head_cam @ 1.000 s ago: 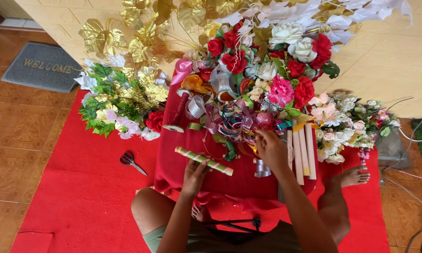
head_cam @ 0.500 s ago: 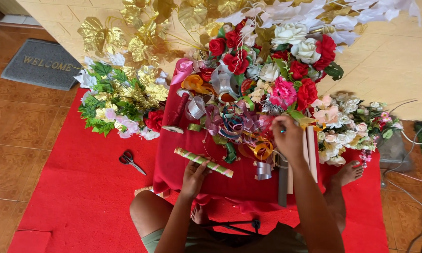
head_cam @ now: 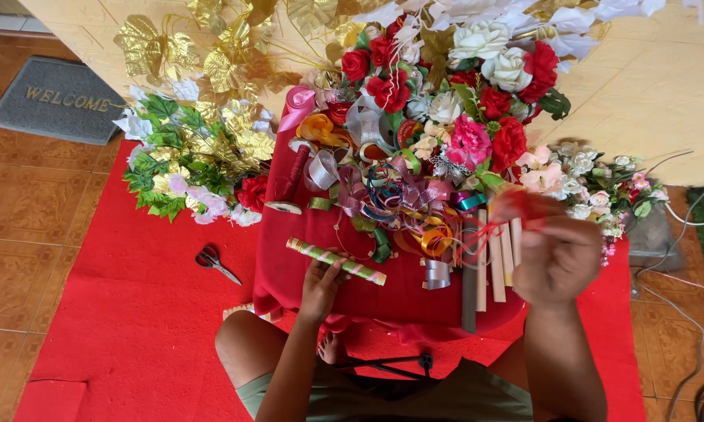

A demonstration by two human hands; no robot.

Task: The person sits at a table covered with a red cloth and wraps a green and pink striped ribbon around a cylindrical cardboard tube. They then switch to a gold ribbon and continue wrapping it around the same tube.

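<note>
My left hand [head_cam: 321, 284] rests on a rolled stick wrapped in pink, green and gold paper [head_cam: 336, 261], lying on the red cloth-covered low table [head_cam: 399, 301]. My right hand [head_cam: 557, 258] is raised above the table's right side, blurred, fingers pinched on a thin red ribbon [head_cam: 493, 229] that trails down toward the tangle of coloured ribbons [head_cam: 399, 203]. Plain wooden sticks [head_cam: 499, 262] lie under that hand.
Artificial flowers, red, white and pink [head_cam: 461, 86], stand behind the table; gold leaves [head_cam: 211, 55] and a green-and-white bunch [head_cam: 184, 168] lie left. Scissors [head_cam: 213, 261] sit on the red mat [head_cam: 117, 328]. A grey doormat [head_cam: 59, 100] is far left, cables [head_cam: 680, 297] right.
My right hand has lifted from the ribbon pile and moved right and toward me, pulling a red ribbon up. My left hand has stayed on the wrapped stick.
</note>
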